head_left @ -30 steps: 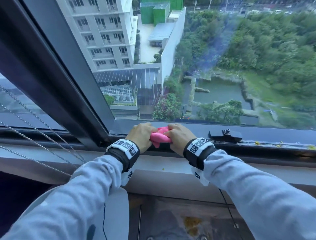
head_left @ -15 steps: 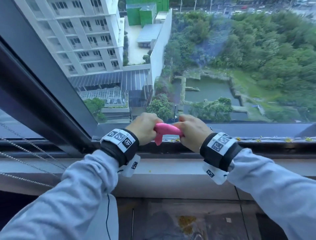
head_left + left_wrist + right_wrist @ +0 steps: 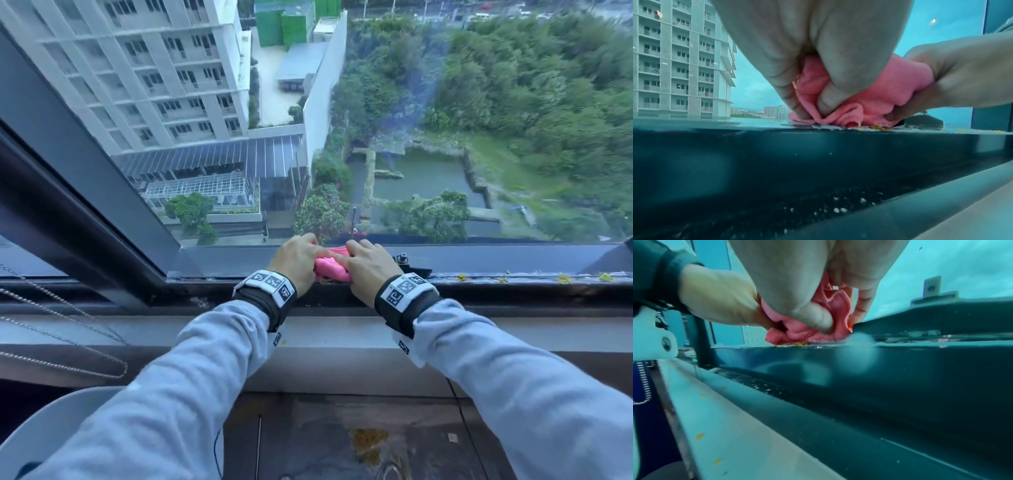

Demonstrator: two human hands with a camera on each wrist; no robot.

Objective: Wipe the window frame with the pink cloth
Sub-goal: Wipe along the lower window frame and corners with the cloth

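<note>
A bunched pink cloth [image 3: 330, 268] lies pressed on the dark lower window frame [image 3: 496, 279], just below the glass. My left hand [image 3: 297, 258] grips its left end and my right hand [image 3: 366, 267] grips its right end. In the left wrist view the thumb and fingers of my left hand [image 3: 818, 78] curl into the folds of the pink cloth [image 3: 875, 100], which touches the window frame [image 3: 818, 146]. In the right wrist view my right hand [image 3: 813, 305] pinches the pink cloth [image 3: 807, 332] down on the window frame [image 3: 879, 369]. Yellow crumbs lie under the cloth's edge.
A black window latch [image 3: 409, 262] sits on the frame right beside my right hand. Yellow specks [image 3: 561, 277] dot the frame further right. A slanted dark mullion [image 3: 102, 192] rises at the left. Bead chains [image 3: 61, 329] hang at the far left over the grey sill [image 3: 325, 330].
Both hands with the cloth have moved back down onto the frame after lifting it slightly, and now sit next to the latch. The head view shifted.
</note>
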